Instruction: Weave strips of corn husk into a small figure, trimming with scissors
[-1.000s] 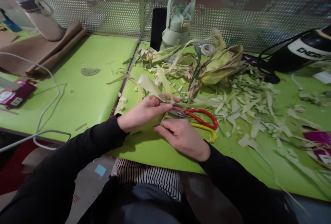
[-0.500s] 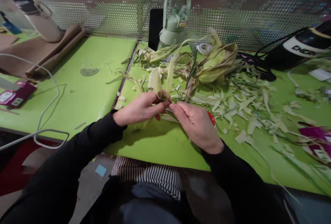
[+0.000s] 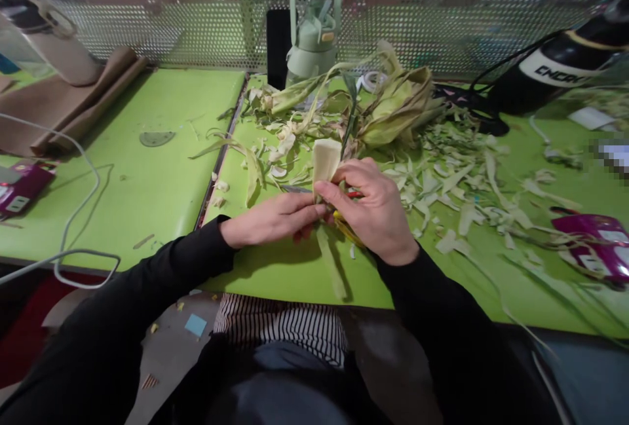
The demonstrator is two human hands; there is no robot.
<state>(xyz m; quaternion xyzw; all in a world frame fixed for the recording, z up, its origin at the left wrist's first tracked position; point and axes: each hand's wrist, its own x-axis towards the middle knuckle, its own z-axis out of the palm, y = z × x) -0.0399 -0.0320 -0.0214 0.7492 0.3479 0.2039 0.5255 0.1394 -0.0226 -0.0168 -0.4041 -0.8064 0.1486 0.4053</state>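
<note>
Pale corn husk (image 3: 325, 158) stands up between my two hands above the green table, and a narrow green husk strip (image 3: 331, 264) hangs below them. My left hand (image 3: 272, 217) is closed, pinching the lower part of the husk. From the right, my right hand (image 3: 376, 210) grips the same husk with thumb and fingers. Behind the hands lies a tool with a red handle (image 3: 354, 194) and a thin grey blade (image 3: 295, 189), mostly covered. Something yellow (image 3: 344, 223) shows under my right hand; I cannot make out what it is.
A large dried husk bundle (image 3: 400, 107) and many husk scraps (image 3: 437, 176) cover the table's middle and right. A green bottle (image 3: 313, 45) stands by the perforated screen. A black bottle (image 3: 550, 71) is at right, a white cable (image 3: 88, 150) at left.
My right hand has moved up and now grips the upright husk. One husk strip that pointed upward is gone from there, and a strip now hangs below. The camera view has shifted slightly.
</note>
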